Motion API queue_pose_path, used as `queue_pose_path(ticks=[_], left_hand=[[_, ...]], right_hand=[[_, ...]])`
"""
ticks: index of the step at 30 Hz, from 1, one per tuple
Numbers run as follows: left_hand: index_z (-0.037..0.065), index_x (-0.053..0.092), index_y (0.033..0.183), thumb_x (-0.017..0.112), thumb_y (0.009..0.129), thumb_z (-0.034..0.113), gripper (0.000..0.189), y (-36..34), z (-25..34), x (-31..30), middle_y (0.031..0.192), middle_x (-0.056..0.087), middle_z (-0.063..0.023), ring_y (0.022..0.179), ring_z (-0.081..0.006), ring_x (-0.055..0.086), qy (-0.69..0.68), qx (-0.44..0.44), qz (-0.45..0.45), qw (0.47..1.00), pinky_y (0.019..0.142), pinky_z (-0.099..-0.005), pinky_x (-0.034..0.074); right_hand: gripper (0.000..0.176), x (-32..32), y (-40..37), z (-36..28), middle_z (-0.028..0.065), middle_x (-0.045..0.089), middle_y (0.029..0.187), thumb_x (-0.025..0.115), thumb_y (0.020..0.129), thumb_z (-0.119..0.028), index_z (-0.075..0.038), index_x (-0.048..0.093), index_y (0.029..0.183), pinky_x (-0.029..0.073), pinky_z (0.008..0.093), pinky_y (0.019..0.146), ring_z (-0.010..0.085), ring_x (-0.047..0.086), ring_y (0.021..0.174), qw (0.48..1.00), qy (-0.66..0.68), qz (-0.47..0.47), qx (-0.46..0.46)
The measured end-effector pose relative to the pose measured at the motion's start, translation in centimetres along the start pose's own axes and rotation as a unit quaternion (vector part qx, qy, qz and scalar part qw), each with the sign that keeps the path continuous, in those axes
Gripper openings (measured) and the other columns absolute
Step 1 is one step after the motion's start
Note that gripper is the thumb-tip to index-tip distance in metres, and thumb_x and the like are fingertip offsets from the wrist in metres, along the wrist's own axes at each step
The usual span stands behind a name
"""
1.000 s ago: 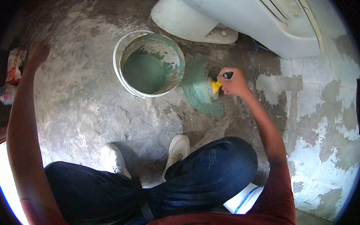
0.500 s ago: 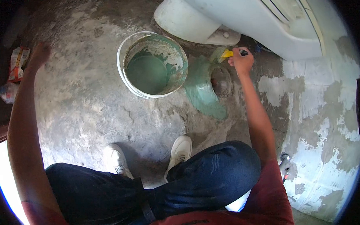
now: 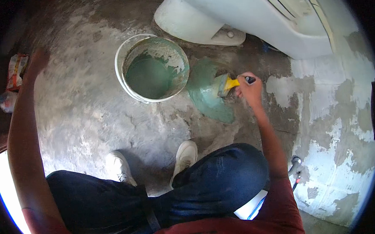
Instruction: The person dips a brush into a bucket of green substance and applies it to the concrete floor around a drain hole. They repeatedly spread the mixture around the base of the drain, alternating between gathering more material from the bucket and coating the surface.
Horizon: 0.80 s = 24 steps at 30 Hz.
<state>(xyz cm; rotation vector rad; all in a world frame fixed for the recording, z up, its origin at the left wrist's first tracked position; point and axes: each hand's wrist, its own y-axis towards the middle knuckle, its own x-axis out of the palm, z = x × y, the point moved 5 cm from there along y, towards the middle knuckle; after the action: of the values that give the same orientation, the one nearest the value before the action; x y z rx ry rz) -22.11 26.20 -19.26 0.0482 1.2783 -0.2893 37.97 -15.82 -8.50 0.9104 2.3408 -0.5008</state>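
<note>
My right hand (image 3: pixel 250 90) is closed around the yellow handle of a paintbrush (image 3: pixel 224 86). The wide bristles touch a wet green coating patch (image 3: pixel 215 108) on the floor. In the earlier view a round hole shows beside this patch; the brush and hand now largely cover it. A white bucket (image 3: pixel 161 99) holding green liquid, its inner wall crusted, stands left of the patch. My left hand (image 3: pixel 39 59) is stretched out at the dim far left, near a red and white packet (image 3: pixel 16 72); its fingers are too dark and blurred to make out.
A white toilet (image 3: pixel 229 15) stands at the upper right, beyond the bucket and patch. At right is a patchy grey and white wall (image 3: pixel 317 124) with a metal pipe fitting (image 3: pixel 296 164) low down. A clear plastic item (image 3: pixel 6 102) lies at far left.
My right hand has drawn the brush toward me and slightly left, from the patch's far edge to its middle beside the hole. The view has shifted slightly; my left hand stays at far left.
</note>
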Motion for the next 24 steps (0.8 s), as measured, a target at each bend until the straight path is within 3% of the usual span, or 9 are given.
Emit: queue_pose_path(ticks=[5, 10, 12, 14, 16, 19, 20, 22, 24], left_hand=[[-0.004, 0.055, 0.090, 0.044, 0.089, 0.018, 0.024, -0.6, 0.7, -0.7, 0.079, 0.057, -0.0175, 0.070, -0.0271, 0.057, 0.019, 0.001, 0.012, 1.000, 0.068, -0.0436, 0.044], [-0.001, 0.056, 0.107, 0.046, 0.091, 0.020, 0.028, 0.0, -0.5, -0.3, 0.096, 0.059, -0.0181, 0.084, -0.0297, 0.059, 0.002, -0.078, -0.034, 0.996, 0.075, -0.0422, 0.046], [-0.002, 0.056, 0.106, 0.046, 0.090, 0.020, 0.029, 3.5, -5.3, 2.8, 0.098, 0.058, -0.0183, 0.089, -0.0297, 0.059, 0.318, 0.103, -0.026, 0.942, 0.077, -0.0429, 0.045], [-0.004, 0.056, 0.101, 0.046, 0.089, 0.019, 0.027, 4.0, -4.9, 2.9, 0.095, 0.058, -0.0194, 0.089, -0.0294, 0.058, 0.338, 0.123, 0.019, 0.933, 0.076, -0.0428, 0.045], [-0.008, 0.055, 0.091, 0.048, 0.088, 0.015, 0.025, 0.1, -1.2, -0.3, 0.087, 0.057, -0.0212, 0.086, -0.0288, 0.058, 0.066, -0.027, 0.088, 0.994, 0.072, -0.0421, 0.046], [-0.007, 0.052, 0.099, 0.049, 0.087, 0.016, 0.026, -0.2, -1.2, -0.3, 0.094, 0.056, -0.0221, 0.088, -0.0316, 0.058, -0.001, -0.026, 0.114, 0.993, 0.075, -0.0426, 0.045], [-0.007, 0.051, 0.099, 0.049, 0.087, 0.016, 0.026, 0.6, -0.7, 0.8, 0.096, 0.056, -0.0223, 0.089, -0.0323, 0.058, 0.231, 0.068, 0.047, 0.969, 0.075, -0.0429, 0.045], [-0.006, 0.051, 0.100, 0.049, 0.087, 0.017, 0.026, 1.7, -2.1, 3.6, 0.099, 0.056, -0.0228, 0.090, -0.0336, 0.058, 0.636, 0.230, -0.093, 0.731, 0.075, -0.0435, 0.045], [-0.005, 0.051, 0.099, 0.048, 0.088, 0.017, 0.025, 1.1, -1.7, 1.0, 0.099, 0.056, -0.0220, 0.087, -0.0320, 0.059, 0.305, 0.091, -0.052, 0.947, 0.075, -0.0432, 0.044]], right_hand=[[0.008, -0.2, 2.3, -1.3, 0.0056, 0.056, 0.056, 0.057, 0.084, -0.009, -0.001, 0.060, 0.084, 0.043, 0.0246, 0.040, 0.0113, 0.055, 0.045, 0.990, 0.078, 0.086, -0.079], [0.011, 1.2, 2.2, 1.9, 0.0088, 0.058, 0.057, 0.058, 0.083, -0.010, 0.000, 0.060, 0.085, 0.044, 0.0251, 0.040, 0.0126, 0.057, 0.045, 0.997, 0.026, -0.049, -0.053], [0.013, -0.2, 1.4, 0.9, 0.0097, 0.058, 0.057, 0.058, 0.082, -0.012, 0.001, 0.060, 0.084, 0.043, 0.0254, 0.039, 0.0136, 0.057, 0.044, 0.997, 0.017, -0.072, 0.012], [0.015, -1.9, 0.9, -0.5, 0.0103, 0.058, 0.056, 0.058, 0.081, -0.014, 0.001, 0.060, 0.084, 0.043, 0.0256, 0.037, 0.0145, 0.056, 0.042, 0.996, -0.004, -0.081, 0.043], [0.017, -3.1, 1.0, -1.2, 0.0107, 0.058, 0.055, 0.059, 0.080, -0.016, 0.001, 0.060, 0.083, 0.043, 0.0258, 0.036, 0.0152, 0.056, 0.041, 0.995, -0.040, -0.085, 0.039], [0.019, -2.2, 2.1, -0.7, 0.0116, 0.058, 0.055, 0.059, 0.080, -0.017, 0.001, 0.059, 0.082, 0.042, 0.0260, 0.035, 0.0151, 0.055, 0.040, 0.992, -0.040, -0.110, 0.047], [0.019, -1.7, 2.9, -0.1, 0.0120, 0.059, 0.055, 0.058, 0.080, -0.017, 0.002, 0.059, 0.082, 0.043, 0.0260, 0.035, 0.0153, 0.056, 0.040, 0.994, -0.031, -0.099, 0.039], [0.019, -0.2, 5.2, 1.3, 0.0127, 0.059, 0.056, 0.057, 0.081, -0.016, 0.003, 0.058, 0.082, 0.044, 0.0260, 0.036, 0.0158, 0.057, 0.041, 0.996, -0.014, -0.080, 0.022], [0.019, 0.5, 7.4, 1.7, 0.0133, 0.059, 0.056, 0.057, 0.082, -0.015, 0.004, 0.057, 0.083, 0.045, 0.0259, 0.036, 0.0166, 0.059, 0.043, 1.000, 0.019, -0.025, 0.000]])
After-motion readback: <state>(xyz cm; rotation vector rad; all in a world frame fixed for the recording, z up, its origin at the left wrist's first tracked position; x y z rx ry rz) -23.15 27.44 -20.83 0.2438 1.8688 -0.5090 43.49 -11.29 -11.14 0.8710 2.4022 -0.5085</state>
